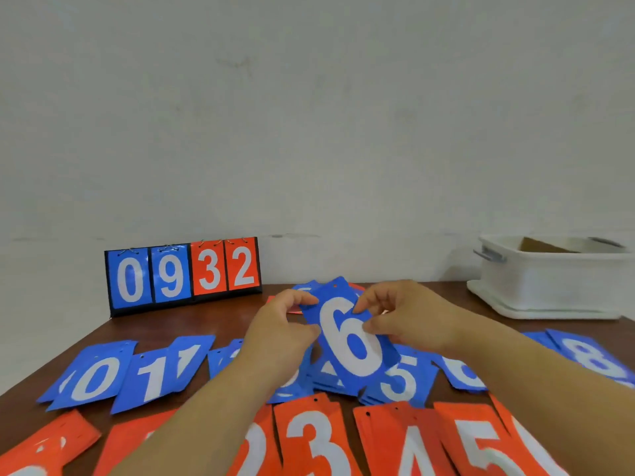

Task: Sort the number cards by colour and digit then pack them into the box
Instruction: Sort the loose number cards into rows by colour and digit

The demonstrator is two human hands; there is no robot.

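Note:
A blue card with a white 6 (347,338) is held tilted above the table, with more cards fanned behind its top. My left hand (280,329) pinches its left edge and my right hand (402,316) pinches its right edge. Below lies a row of blue piles: 0 (92,376), 1 (156,372), 5 (400,381), 8 (592,355), others partly hidden by my arms. Nearer me lie orange piles, among them 3 (314,438), 4 (409,444) and 5 (481,438). A white box (549,280) stands at the back right.
A black flip scoreboard (184,274) showing 0 9 3 2 stands at the back left of the brown table (213,321), against a white wall. The white box sits on a white lid and holds a brown cardboard piece (543,245).

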